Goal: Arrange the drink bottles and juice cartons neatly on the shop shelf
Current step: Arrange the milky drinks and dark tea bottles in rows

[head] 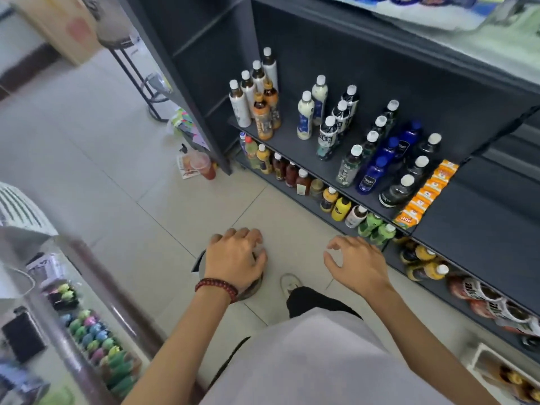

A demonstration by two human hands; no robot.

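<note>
My left hand (pixel 233 258) grips the top of a dark-labelled bottle (pixel 253 283) held low over the floor; the hand hides most of it. My right hand (pixel 358 266) hovers beside it with fingers loosely spread and holds nothing. On the dark grey shelf (pixel 295 147) bottles stand in rows: white and orange ones (pixel 263 115) at the left, cream ones (pixel 306 116), clear ones (pixel 349 166), blue ones (pixel 372 175) and dark ones (pixel 399 191). A row of orange juice cartons (pixel 425 192) lies at the shelf's right end. The lower shelf holds more bottles (pixel 340 209).
A glass counter (pixel 76 311) with colourful small toys stands at my left. A cup with red drink (pixel 204 166) and papers sit on the tiled floor by the shelf's corner post. A stool (pixel 137 80) stands further back. A white box (pixel 502 372) lies at bottom right.
</note>
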